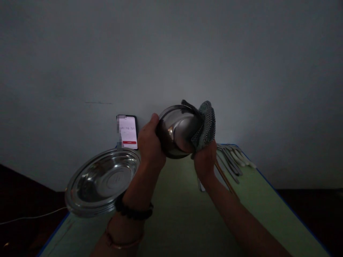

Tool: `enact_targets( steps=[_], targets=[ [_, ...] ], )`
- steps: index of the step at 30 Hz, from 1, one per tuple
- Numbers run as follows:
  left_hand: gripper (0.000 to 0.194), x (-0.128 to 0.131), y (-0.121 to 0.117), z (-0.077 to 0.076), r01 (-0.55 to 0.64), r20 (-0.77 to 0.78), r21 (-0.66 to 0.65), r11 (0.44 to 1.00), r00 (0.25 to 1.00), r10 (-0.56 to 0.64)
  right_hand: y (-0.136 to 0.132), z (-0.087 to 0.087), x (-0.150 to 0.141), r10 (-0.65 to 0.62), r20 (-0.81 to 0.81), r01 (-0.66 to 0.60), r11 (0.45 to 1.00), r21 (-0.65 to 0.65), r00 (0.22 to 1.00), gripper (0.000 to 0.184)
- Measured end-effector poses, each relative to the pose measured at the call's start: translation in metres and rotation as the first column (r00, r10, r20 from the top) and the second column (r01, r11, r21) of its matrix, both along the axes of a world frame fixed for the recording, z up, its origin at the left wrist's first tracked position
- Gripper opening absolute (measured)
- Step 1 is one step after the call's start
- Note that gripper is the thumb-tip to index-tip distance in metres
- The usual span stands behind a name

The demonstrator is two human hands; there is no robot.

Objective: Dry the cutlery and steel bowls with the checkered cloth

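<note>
A shiny metal bowl [178, 130] is held up above the table, tipped so its rounded outside faces me. My left hand [151, 144] grips its left rim, with the thumb along the upper edge. On the other side, my right hand [205, 159] is closed on a grey checked cloth [207, 121], which is pressed against the bowl's right side. The cloth hides most of the right fingers. The inside of the bowl is turned away from view.
A stack of wide metal basins [80, 198] stands at the left of the green table [171, 214]. Behind it a phone [128, 132] showing a timer leans on the wall [171, 53]. Several metal utensils [227, 160] and white-handled spoons [241, 157] lie at the right, beside wooden chopsticks [226, 180].
</note>
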State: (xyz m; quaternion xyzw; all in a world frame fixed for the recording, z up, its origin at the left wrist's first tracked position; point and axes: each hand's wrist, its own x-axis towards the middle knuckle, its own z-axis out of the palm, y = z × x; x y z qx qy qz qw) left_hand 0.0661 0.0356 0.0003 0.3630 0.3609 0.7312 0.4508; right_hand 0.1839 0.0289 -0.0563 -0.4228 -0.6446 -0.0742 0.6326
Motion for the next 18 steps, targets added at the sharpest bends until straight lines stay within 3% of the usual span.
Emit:
enact_targets(
  steps=[2, 4, 7, 12, 18],
  targets=[
    [0.018, 0.006, 0.005, -0.003, -0.060, 0.139, -0.062, 0.996, 0.988, 0.068, 0.001, -0.003, -0.008, 0.009, -0.150, -0.009, 1.000, 0.000, 0.989, 0.048],
    [0.013, 0.010, 0.007, -0.004, -0.067, 0.262, -0.096, 0.993, 0.961, 0.090, -0.001, -0.006, -0.018, 0.017, -0.188, -0.019, 1.000, -0.009, 0.982, 0.048],
    [0.027, 0.013, 0.004, 0.000, 0.082, 0.365, -0.020, 0.996, 0.929, -0.069, -0.004, -0.011, -0.027, 0.021, -0.066, -0.024, 0.999, -0.044, 0.998, 0.057],
    [0.036, 0.017, -0.011, 0.009, 0.275, 0.338, 0.159, 0.948, 0.887, -0.314, -0.003, -0.015, -0.023, -0.007, 0.083, 0.011, 0.998, -0.056, 0.996, 0.067],
    [0.036, 0.017, -0.016, 0.007, 0.491, 0.118, 0.115, 0.863, 0.856, -0.503, -0.011, 0.001, -0.012, -0.105, 0.316, 0.069, 0.990, 0.123, 0.943, 0.067]
  ],
)
